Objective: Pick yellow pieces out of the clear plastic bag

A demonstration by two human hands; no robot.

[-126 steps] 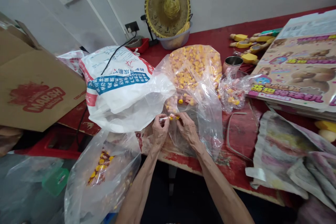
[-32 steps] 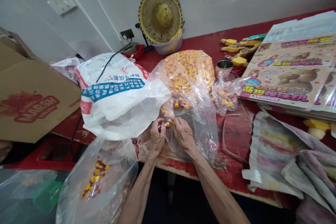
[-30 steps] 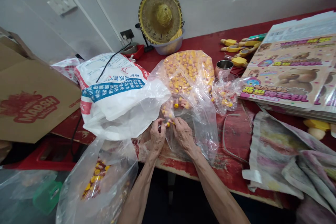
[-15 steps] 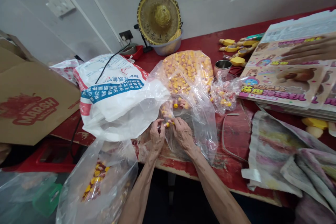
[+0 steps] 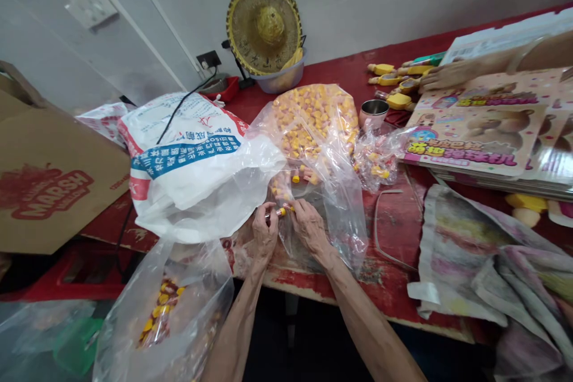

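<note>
My left hand (image 5: pixel 265 231) is closed around a small tube with a yellow cap (image 5: pixel 282 212), the cap end pointing right. Just beside it, my right hand (image 5: pixel 310 228) pinches a small pink-and-yellow piece (image 5: pixel 289 208) at its fingertips; its exact kind is too small to make out. Both hands are at the mouth of a clear plastic bag (image 5: pixel 344 191) lying on the red table. Many small yellow-and-pink pieces (image 5: pixel 313 113) fill the far part of that bag. Near my left forearm, another clear bag (image 5: pixel 197 286) hangs off the table edge with yellow-capped pieces (image 5: pixel 161 313) in it.
A white printed sack (image 5: pixel 201 161) lies left of my hands, beside a cardboard box (image 5: pixel 58 185). A metal cup (image 5: pixel 374 113) and a small bag of pieces (image 5: pixel 378 161) stand right. Another person's hand (image 5: pixel 447 76) rests on stacked printed cards (image 5: pixel 474 131). A cloth (image 5: pixel 465 245) lies nearer.
The other person's hand has slid left to the edge of the printed cards. The whole view has shifted slightly; my hands stay together with the same small pieces.
</note>
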